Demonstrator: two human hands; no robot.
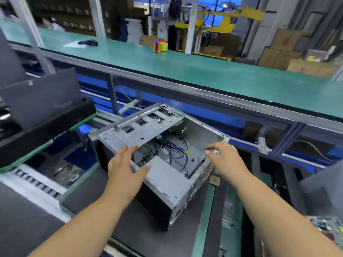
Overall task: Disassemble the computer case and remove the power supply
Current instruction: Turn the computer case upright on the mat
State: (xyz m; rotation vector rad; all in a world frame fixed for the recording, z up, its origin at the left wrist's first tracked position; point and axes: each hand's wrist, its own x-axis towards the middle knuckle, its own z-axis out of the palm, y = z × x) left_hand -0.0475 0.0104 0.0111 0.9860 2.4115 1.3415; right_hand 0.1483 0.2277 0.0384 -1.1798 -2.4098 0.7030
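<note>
1. Here the computer case (163, 175) sits open-topped on the dark mat of the bench (130, 225), turned at an angle, its grey sheet-metal walls thin and matte, its near end darker.
2. Across the case's far half lies a flat perforated metal bracket (143, 127), stamped with rectangular cut-outs and a small grille of holes.
3. Inside, loose cables (176, 151), black, blue and one with a yellow connector, curl over the bare metal floor; whether the power supply is among what shows inside I cannot tell.
4. The left hand (126, 167) is spread, fingers straight; the fingertips touch the near edge of the bracket and the thumb lies on the case's rim.
5. The right hand (224, 156) reaches over the case's right rim with fingers loosely extended, gripping nothing that can be seen; motion blur softens its fingertips.
6. Beyond runs a long green conveyor belt (185, 71), smooth and matte, framed in grey aluminium; on it stand a small orange and yellow-green object (160, 46) and a coiled black cord (88, 42).
7. Brown cardboard boxes (278, 52) are stacked at the far right; one carries a label too blurred to read.
8. Dark grey foam-like blocks (39, 97) rest at the left.
</note>
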